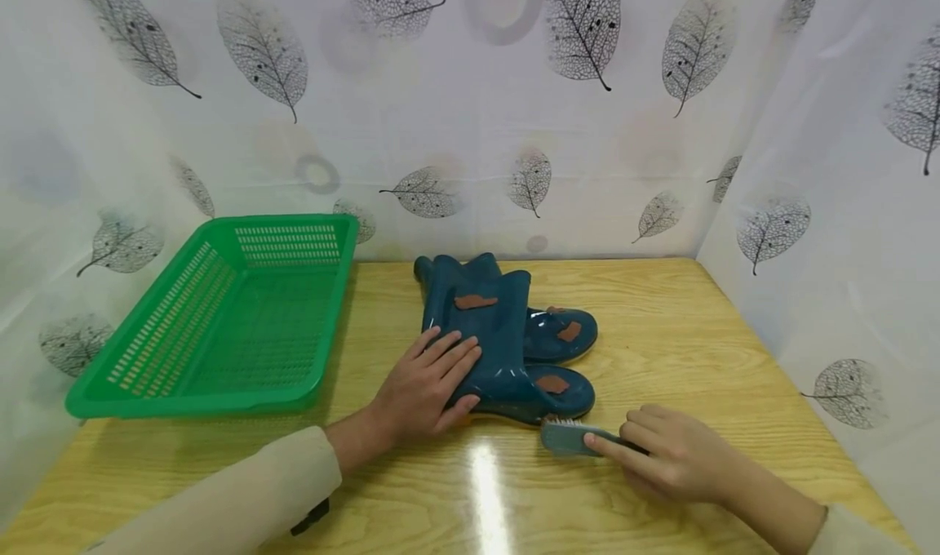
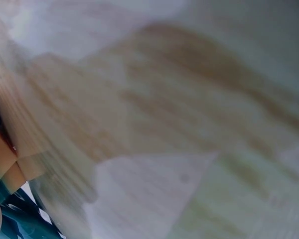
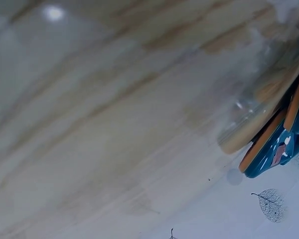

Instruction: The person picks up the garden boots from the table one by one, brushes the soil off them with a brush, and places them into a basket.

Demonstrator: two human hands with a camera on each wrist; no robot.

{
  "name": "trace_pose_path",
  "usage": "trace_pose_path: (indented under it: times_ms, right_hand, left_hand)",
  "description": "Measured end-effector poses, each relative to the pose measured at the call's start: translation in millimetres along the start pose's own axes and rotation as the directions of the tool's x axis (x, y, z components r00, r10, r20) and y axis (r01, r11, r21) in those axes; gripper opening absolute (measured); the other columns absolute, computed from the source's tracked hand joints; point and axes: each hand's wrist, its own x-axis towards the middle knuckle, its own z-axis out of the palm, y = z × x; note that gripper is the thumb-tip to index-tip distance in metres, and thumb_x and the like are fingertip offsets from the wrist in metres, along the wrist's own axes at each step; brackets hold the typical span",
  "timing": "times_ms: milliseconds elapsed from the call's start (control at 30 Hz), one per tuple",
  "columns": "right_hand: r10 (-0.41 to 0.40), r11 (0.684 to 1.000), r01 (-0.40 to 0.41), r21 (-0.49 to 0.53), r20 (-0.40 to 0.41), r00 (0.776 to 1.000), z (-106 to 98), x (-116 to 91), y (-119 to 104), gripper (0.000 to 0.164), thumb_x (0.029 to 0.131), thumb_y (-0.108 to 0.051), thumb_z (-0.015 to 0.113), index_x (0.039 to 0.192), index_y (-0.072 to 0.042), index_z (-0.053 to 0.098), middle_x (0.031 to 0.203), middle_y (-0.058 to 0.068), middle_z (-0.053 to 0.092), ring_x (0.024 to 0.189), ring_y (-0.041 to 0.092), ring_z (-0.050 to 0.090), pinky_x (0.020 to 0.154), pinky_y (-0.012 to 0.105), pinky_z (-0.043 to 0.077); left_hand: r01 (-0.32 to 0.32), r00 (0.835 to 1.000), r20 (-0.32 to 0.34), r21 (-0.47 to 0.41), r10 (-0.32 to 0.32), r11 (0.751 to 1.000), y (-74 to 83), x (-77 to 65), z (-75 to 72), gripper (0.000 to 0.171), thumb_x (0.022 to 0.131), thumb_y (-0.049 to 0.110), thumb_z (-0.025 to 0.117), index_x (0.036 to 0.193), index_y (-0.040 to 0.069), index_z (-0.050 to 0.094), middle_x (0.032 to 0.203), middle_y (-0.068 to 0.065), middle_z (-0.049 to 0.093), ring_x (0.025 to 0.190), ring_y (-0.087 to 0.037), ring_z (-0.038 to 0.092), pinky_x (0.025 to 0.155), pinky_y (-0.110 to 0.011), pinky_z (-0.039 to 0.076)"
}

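Viewing remotely, I see the left hand [image 1: 426, 388] laid with fingers outstretched on the nearer shaft of the dark blue boots [image 1: 499, 326], which lie mid-tabletop [image 1: 654, 318], toes toward three o'clock, bearing brown patches [image 1: 552, 384]; at their four o'clock, the right hand [image 1: 679, 455] grips a brush [image 1: 569, 438], bristles at the near toe's edge; at nine o'clock, a green basket [image 1: 257, 326]
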Motion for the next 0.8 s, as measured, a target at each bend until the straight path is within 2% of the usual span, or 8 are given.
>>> trace_pose_path:
  times_ms: [367, 567, 800]
  right_hand:
    - [0.032, 0.998, -0.030, -0.046, 0.033, 0.999, -7.1, -20.8, 3.7, 0.036, 0.105, -0.023, 0.042, 0.127, -0.008, 0.067, 0.073, -0.004, 0.048, 0.062, 0.008, 0.035, 0.055, 0.020, 0.036]
    - [0.043, 0.998, -0.042, -0.042, 0.036, 0.998, -12.1, -26.4, 6.7, 0.037, 0.102, -0.022, 0.043, 0.128, -0.009, 0.066, 0.072, -0.005, 0.045, 0.061, 0.006, 0.031, 0.054, 0.018, 0.030]
    - [0.052, 0.997, -0.051, -0.052, 0.018, 0.998, -19.8, -31.9, 11.8, 0.040, 0.099, -0.018, 0.043, 0.131, -0.009, 0.065, 0.069, -0.006, 0.043, 0.060, 0.005, 0.029, 0.054, 0.018, 0.027]
  left_hand:
    - [0.014, 1.000, 0.004, -0.027, -0.013, 1.000, 0.3, 0.2, -2.2, 0.068, 0.105, 0.056, 0.023, 0.141, 0.010, 0.057, 0.144, -0.007, 0.057, 0.135, -0.027, 0.052, 0.119, -0.051, 0.030]
    - [0.007, 1.000, -0.014, -0.025, -0.008, 1.000, -0.2, -0.2, -2.8, 0.068, 0.105, 0.056, 0.024, 0.140, 0.009, 0.058, 0.143, -0.008, 0.058, 0.135, -0.028, 0.053, 0.118, -0.052, 0.031]
    - [0.012, 1.000, -0.001, -0.031, -0.012, 0.999, -0.5, -0.2, -2.8, 0.067, 0.105, 0.055, 0.024, 0.141, 0.010, 0.057, 0.144, -0.007, 0.058, 0.135, -0.027, 0.052, 0.119, -0.051, 0.030]
